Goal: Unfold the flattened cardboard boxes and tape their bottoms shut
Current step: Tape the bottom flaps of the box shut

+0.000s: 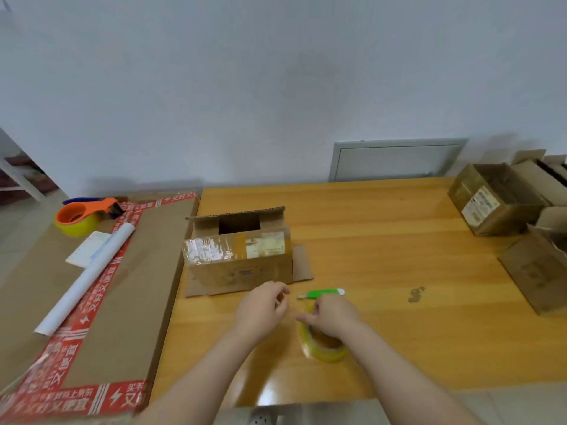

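Note:
An unfolded cardboard box (pixel 239 262) lies on its side on the wooden table (pixel 383 240), its flaps spread out, old clear tape and a label on its upper face. In front of it my right hand (pixel 333 317) grips a roll of clear yellowish tape (pixel 322 348) that rests on the table. My left hand (pixel 264 308) is just left of the roll with fingers curled, seemingly pinching the tape's loose end; the strip itself is too clear to make out. A green utility knife (pixel 322 293) lies right behind my hands.
A large flat carton with red printed tape (pixel 101 302) covers the left, carrying a white paper roll (pixel 89 277), a slip of paper and an orange tape dispenser (pixel 82 214). Opened boxes (pixel 497 200) and another box (pixel 540 271) stand at the right edge. A dark stain (pixel 415 294) marks the table.

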